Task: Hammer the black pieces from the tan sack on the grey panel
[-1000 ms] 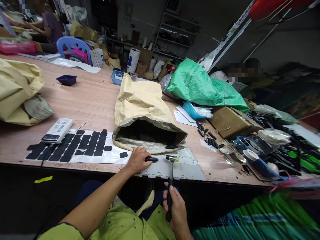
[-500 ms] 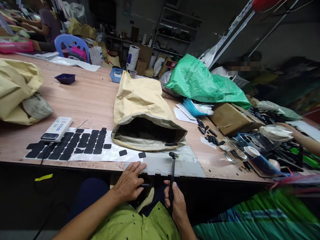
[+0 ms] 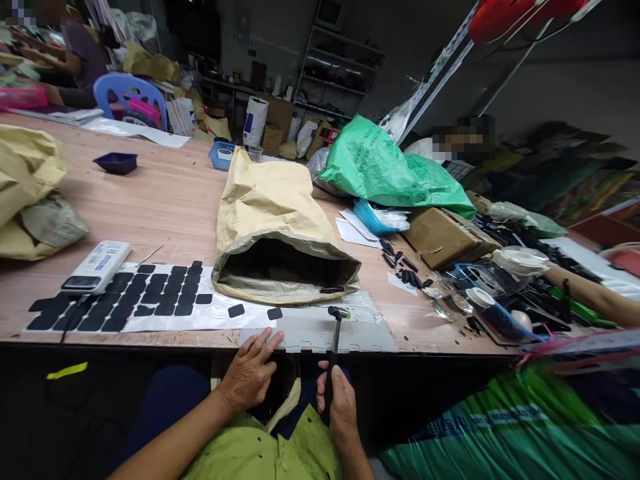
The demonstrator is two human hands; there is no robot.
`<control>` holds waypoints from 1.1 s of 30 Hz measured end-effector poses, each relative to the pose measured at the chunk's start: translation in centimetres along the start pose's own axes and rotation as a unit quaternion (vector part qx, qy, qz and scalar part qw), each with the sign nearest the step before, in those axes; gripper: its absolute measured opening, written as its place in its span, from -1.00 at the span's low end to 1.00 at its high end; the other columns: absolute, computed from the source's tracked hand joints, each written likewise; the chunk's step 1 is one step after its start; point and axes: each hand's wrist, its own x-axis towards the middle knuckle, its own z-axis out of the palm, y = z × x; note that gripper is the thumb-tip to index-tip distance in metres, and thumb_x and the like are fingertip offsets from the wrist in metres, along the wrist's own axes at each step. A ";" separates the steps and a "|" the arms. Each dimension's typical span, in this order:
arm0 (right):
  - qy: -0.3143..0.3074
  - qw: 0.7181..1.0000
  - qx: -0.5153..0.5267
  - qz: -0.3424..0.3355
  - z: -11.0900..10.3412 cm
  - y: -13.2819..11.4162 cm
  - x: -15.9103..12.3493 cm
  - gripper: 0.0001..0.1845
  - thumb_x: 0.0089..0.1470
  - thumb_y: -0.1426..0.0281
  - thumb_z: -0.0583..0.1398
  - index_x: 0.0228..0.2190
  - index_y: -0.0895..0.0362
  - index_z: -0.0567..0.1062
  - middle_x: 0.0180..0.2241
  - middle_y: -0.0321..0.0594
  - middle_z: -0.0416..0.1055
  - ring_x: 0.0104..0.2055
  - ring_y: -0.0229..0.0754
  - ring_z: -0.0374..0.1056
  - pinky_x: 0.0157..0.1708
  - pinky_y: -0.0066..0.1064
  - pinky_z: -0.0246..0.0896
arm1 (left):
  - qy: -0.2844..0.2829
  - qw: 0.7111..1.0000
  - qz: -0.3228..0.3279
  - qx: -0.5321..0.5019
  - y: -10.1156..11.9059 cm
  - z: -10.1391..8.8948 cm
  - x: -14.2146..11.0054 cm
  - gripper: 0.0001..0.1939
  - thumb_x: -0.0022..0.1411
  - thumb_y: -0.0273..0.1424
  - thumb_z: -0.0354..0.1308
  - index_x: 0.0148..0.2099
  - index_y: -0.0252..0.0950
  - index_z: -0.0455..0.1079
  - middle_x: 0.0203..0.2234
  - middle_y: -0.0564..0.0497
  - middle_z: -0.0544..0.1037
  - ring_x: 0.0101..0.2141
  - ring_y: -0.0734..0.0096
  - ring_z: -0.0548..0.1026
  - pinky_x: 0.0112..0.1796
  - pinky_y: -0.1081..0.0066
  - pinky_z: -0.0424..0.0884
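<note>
The long wooden bench carries, near the middle of its near edge, an open tan sack with its mouth turned toward the person. In front of the mouth a grey plate lies flush along the near edge. A small hammer stands with its head over that plate and its handle hanging off the edge. The right hand has its fingers wrapped shut around the handle low down; a grip this far back gives swing, so short, square taps would serve best. The left hand holds nothing, its fingers spread loosely on the plate's left corner, well clear of the head. Two loose black pads lie just beyond.
</note>
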 end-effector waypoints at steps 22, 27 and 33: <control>-0.023 0.999 0.027 -0.023 -0.3 1.3 0.5 -0.50 0.15 -0.07 0.08 -0.25 0.13 0.41 -0.63 -0.43 0.25 -0.75 -0.41 0.08 -0.75 -0.54 -0.02 | -0.044 0.971 -0.188 -0.138 0.2 3.2 22.7 -0.81 0.23 -0.37 0.13 -0.14 -0.20 0.51 -0.24 -0.06 0.44 -0.15 0.20 0.32 -0.16 0.23 0.29; -0.011 0.999 0.044 -0.029 -0.1 1.2 0.7 -0.50 0.14 -0.08 0.08 -0.26 0.12 0.40 -0.64 -0.45 0.24 -0.75 -0.41 0.08 -0.76 -0.55 -0.01 | -0.124 0.975 -0.162 -0.088 0.6 4.5 24.8 -0.87 0.18 -0.42 0.17 -0.24 -0.27 0.53 -0.23 -0.12 0.40 -0.10 0.14 0.29 -0.14 0.22 0.26; -0.008 0.998 0.052 -0.026 0.1 1.2 0.9 -0.47 0.10 -0.10 0.11 -0.27 0.13 0.41 -0.65 -0.46 0.23 -0.77 -0.40 0.08 -0.78 -0.54 -0.02 | -0.079 0.985 -0.140 -0.070 -0.4 3.7 23.0 -0.85 0.26 -0.41 0.12 -0.13 -0.27 0.45 -0.19 -0.10 0.42 -0.12 0.18 0.28 -0.16 0.23 0.22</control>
